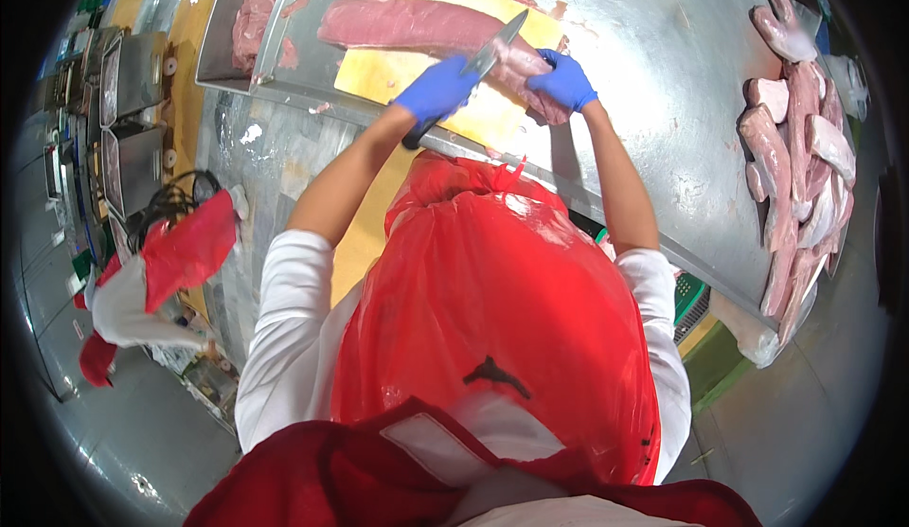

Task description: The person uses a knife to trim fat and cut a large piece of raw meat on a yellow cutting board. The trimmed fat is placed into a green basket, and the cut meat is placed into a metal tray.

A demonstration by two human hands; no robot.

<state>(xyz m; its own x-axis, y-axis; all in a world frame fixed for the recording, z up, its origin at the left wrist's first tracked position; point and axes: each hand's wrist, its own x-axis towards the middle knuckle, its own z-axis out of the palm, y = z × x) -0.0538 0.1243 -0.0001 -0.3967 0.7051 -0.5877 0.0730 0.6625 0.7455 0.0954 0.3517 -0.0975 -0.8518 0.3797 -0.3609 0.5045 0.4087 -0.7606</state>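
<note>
A long slab of raw pink meat lay across a yellow cutting board on the steel tabletop. The left hand, in a blue glove, had its grip closed around the black handle of a knife, blade angled up over the meat. The gloved right hand pressed closed on the slab's near end. Trimmed pieces were piled well apart at the right edge.

Bright overhead light is glaring off the curved stainless-steel table and glossy red plastic apron — shadows are staying soft — while fisheye distortion is bending edges and darkening, blurring the rim.
</note>
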